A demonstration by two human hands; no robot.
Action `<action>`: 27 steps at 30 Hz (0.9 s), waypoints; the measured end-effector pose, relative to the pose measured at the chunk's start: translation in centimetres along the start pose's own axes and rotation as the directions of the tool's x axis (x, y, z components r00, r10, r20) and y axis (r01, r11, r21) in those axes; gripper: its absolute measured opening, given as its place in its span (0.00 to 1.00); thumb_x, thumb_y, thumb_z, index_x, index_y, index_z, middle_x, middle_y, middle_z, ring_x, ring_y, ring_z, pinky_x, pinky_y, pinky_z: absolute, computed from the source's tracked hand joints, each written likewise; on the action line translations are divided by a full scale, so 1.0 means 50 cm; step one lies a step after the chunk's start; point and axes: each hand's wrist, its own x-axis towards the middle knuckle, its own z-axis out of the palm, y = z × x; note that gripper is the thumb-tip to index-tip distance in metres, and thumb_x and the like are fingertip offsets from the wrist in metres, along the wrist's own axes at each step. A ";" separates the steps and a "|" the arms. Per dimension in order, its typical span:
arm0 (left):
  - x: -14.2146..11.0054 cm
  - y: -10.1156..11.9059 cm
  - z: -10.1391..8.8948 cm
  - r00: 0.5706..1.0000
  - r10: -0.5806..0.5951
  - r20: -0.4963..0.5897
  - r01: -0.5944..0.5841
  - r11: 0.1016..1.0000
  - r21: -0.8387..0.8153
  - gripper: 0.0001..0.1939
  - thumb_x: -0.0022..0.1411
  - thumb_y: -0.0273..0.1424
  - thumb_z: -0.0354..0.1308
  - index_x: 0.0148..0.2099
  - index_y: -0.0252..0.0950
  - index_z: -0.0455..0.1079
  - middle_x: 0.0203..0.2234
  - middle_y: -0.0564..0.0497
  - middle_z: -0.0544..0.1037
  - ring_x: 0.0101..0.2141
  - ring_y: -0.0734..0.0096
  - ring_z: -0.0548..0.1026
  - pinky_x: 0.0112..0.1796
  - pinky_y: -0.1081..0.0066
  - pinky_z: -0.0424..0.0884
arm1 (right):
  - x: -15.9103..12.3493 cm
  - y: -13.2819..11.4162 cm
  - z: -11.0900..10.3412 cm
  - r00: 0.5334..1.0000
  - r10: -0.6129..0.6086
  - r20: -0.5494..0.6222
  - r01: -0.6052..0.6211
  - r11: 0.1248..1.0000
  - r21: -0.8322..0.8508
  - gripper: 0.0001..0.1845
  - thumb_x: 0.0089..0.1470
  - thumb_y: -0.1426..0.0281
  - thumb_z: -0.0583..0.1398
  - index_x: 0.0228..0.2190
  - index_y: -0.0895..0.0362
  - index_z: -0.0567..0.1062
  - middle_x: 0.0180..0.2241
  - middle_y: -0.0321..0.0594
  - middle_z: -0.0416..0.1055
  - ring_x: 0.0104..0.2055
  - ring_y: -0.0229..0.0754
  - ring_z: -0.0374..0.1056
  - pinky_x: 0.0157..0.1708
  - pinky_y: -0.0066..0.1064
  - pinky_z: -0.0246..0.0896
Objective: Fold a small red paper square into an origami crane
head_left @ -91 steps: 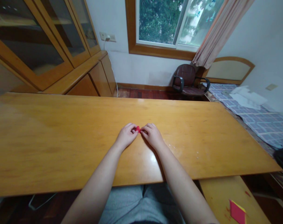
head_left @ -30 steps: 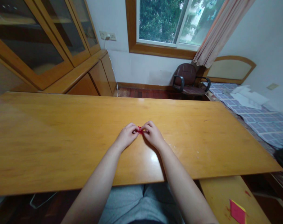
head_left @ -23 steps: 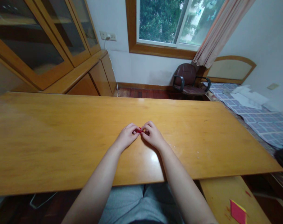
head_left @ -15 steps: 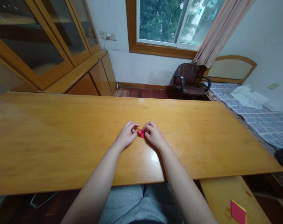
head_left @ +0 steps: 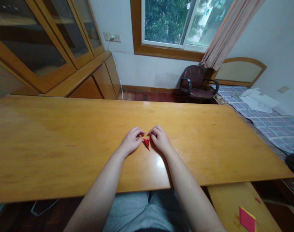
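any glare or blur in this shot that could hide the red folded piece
head view: white glare on the table sits just below the red folded piece, not over it; wide-angle stretching toward the edges; the piece's fine folds too small to read

The small, pointed piece of folded red paper [head_left: 147,142] lay angled on the counter [head_left: 71,145], between both hands.

Cool, soft daylight shows at the window [head_left: 166,22], the brightest area. The tabletop [head_left: 64,145] is moderately bright, with a white glare patch beside the dark shadow running from the right hand [head_left: 160,138] toward its near edge. The cabinet [head_left: 55,77] interior is dim. Wide-angle distortion stretches the edges; small details look soft.
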 end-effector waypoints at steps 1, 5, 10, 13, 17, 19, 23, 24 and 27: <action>-0.001 0.001 -0.002 1.000 0.008 0.015 -0.007 1.000 -0.016 0.15 0.51 0.17 0.50 0.38 0.34 0.73 0.32 0.51 0.72 0.34 0.70 0.71 0.35 0.71 0.69 | 0.000 0.003 0.000 1.000 0.011 -0.024 -0.011 1.000 -0.003 0.13 0.51 0.82 0.54 0.28 0.55 0.74 0.32 0.38 0.67 0.37 0.41 0.66 0.41 0.33 0.63; -0.004 0.005 -0.009 0.996 0.034 0.086 -0.027 0.997 -0.075 0.14 0.52 0.18 0.52 0.38 0.36 0.73 0.33 0.51 0.72 0.34 0.71 0.72 0.36 0.71 0.69 | 0.003 0.012 -0.004 0.985 0.091 -0.146 -0.093 0.996 -0.010 0.11 0.50 0.80 0.54 0.28 0.55 0.74 0.31 0.38 0.68 0.36 0.42 0.66 0.40 0.33 0.63; -0.005 0.005 -0.014 0.986 0.077 0.146 -0.058 0.990 -0.130 0.06 0.58 0.26 0.59 0.38 0.37 0.74 0.34 0.51 0.73 0.37 0.69 0.73 0.41 0.69 0.70 | 0.003 0.010 -0.011 0.959 0.154 -0.239 -0.153 0.988 0.021 0.09 0.50 0.77 0.55 0.28 0.55 0.74 0.31 0.39 0.70 0.36 0.43 0.67 0.40 0.34 0.63; -0.005 0.003 -0.013 0.983 0.098 0.154 -0.076 0.987 -0.139 0.02 0.60 0.28 0.60 0.35 0.37 0.74 0.33 0.51 0.73 0.37 0.69 0.73 0.41 0.69 0.70 | 0.003 0.012 -0.011 0.958 0.161 -0.237 -0.159 0.987 0.027 0.09 0.50 0.77 0.55 0.28 0.55 0.74 0.31 0.39 0.69 0.36 0.43 0.67 0.39 0.34 0.63; -0.006 0.002 -0.009 0.989 0.108 0.105 -0.098 0.991 -0.089 0.04 0.62 0.30 0.58 0.34 0.37 0.74 0.32 0.51 0.73 0.35 0.71 0.73 0.38 0.70 0.70 | 0.002 0.012 -0.010 0.965 0.141 -0.221 -0.137 0.990 0.033 0.08 0.52 0.76 0.55 0.29 0.56 0.74 0.32 0.39 0.69 0.36 0.42 0.67 0.39 0.34 0.63; -0.007 0.002 -0.006 0.992 0.118 0.034 -0.116 0.992 -0.046 0.05 0.64 0.30 0.57 0.36 0.37 0.74 0.33 0.51 0.72 0.35 0.71 0.72 0.38 0.70 0.70 | 0.002 0.007 -0.011 0.973 0.112 -0.200 -0.106 0.993 0.042 0.07 0.55 0.74 0.56 0.32 0.56 0.74 0.33 0.39 0.69 0.37 0.42 0.67 0.39 0.33 0.63; -0.007 0.005 -0.006 0.980 0.170 -0.104 -0.162 0.983 0.081 0.06 0.65 0.28 0.54 0.38 0.37 0.72 0.34 0.50 0.72 0.38 0.69 0.72 0.43 0.67 0.70 | -0.001 -0.011 -0.013 0.992 0.075 -0.099 -0.068 0.995 0.071 0.05 0.58 0.68 0.59 0.34 0.55 0.74 0.33 0.38 0.68 0.34 0.40 0.66 0.36 0.32 0.63; -0.007 0.006 -0.008 0.977 0.175 -0.126 -0.161 0.980 0.114 0.06 0.65 0.27 0.54 0.39 0.37 0.72 0.34 0.50 0.71 0.39 0.68 0.71 0.44 0.67 0.69 | -0.001 -0.014 -0.013 0.995 0.068 -0.076 -0.061 0.995 0.084 0.05 0.57 0.67 0.60 0.35 0.55 0.74 0.33 0.38 0.68 0.33 0.39 0.66 0.35 0.31 0.63; -0.007 0.008 -0.013 0.969 0.166 -0.183 -0.135 0.976 0.170 0.05 0.65 0.27 0.54 0.39 0.37 0.71 0.34 0.50 0.71 0.39 0.67 0.71 0.44 0.66 0.69 | -0.001 -0.020 -0.013 0.998 0.050 -0.038 -0.044 0.989 0.141 0.07 0.56 0.65 0.63 0.36 0.55 0.75 0.35 0.39 0.69 0.35 0.40 0.67 0.36 0.32 0.65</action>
